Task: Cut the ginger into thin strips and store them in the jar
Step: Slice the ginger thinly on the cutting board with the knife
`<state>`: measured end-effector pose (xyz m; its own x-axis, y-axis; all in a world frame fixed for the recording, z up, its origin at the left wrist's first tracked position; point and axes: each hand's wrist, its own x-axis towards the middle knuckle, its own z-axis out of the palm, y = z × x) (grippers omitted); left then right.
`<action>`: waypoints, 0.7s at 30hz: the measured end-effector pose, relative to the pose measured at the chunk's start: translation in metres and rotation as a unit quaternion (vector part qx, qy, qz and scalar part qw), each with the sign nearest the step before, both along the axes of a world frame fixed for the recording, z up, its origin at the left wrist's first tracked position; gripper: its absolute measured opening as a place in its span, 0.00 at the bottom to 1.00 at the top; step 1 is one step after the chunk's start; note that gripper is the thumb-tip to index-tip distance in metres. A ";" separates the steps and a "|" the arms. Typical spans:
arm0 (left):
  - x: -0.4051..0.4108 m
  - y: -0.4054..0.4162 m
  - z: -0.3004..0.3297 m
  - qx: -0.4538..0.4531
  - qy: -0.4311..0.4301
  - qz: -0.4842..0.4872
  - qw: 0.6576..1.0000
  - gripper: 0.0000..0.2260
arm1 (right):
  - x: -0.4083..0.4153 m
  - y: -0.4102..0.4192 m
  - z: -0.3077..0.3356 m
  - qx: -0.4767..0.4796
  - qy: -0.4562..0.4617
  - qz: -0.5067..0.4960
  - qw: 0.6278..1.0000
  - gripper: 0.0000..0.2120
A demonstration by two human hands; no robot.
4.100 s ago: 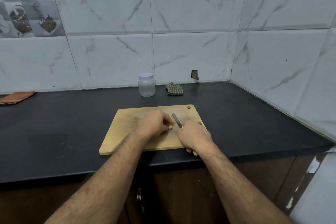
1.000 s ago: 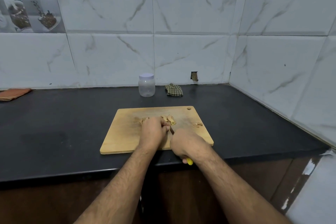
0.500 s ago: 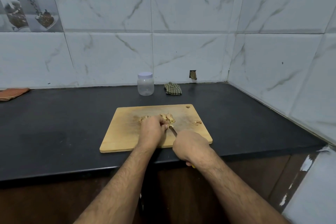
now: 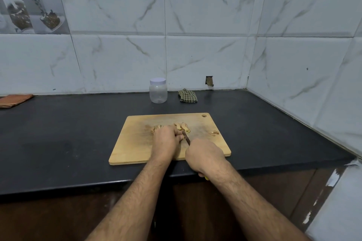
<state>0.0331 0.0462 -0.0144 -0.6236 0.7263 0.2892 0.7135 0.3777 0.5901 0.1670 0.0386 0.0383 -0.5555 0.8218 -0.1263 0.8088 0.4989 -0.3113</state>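
A wooden cutting board (image 4: 137,143) lies on the black counter. My left hand (image 4: 166,140) sits on the board with curled fingers pinning a piece of ginger, which is mostly hidden under it. My right hand (image 4: 205,154) grips a knife (image 4: 186,138) by its yellow handle, the dark blade angled against my left fingertips. Cut ginger pieces (image 4: 183,126) lie just beyond the hands, a few more ginger bits (image 4: 214,132) near the board's right side. The clear plastic jar (image 4: 158,90) with a white lid stands closed by the back wall.
A checked green cloth (image 4: 187,95) lies right of the jar. An orange folded cloth (image 4: 13,100) sits at the far left by the wall. Tiled walls close the counter (image 4: 68,139) at the back and right. The counter's front edge runs under my wrists.
Over the last four seconds more cut ginger has gathered beyond my hands. In the last second the hands and the knife have barely shifted on the board.
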 end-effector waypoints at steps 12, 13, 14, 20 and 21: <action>-0.001 0.002 -0.001 0.007 -0.005 -0.002 1.000 0.06 | -0.007 0.003 0.002 0.013 -0.036 0.010 0.999 0.07; -0.001 0.003 -0.001 0.006 -0.006 -0.001 1.000 0.07 | -0.007 0.003 0.002 0.016 -0.041 0.011 0.999 0.05; -0.001 0.003 -0.001 0.005 -0.009 0.001 1.000 0.07 | -0.008 0.003 0.001 0.018 -0.044 0.010 0.999 0.06; -0.001 0.003 -0.001 0.005 -0.012 0.005 1.000 0.06 | -0.013 0.005 0.003 -0.007 -0.055 0.002 0.998 0.06; -0.001 0.003 -0.001 0.006 -0.013 0.005 1.000 0.06 | -0.014 0.006 0.003 -0.015 -0.051 0.000 0.999 0.06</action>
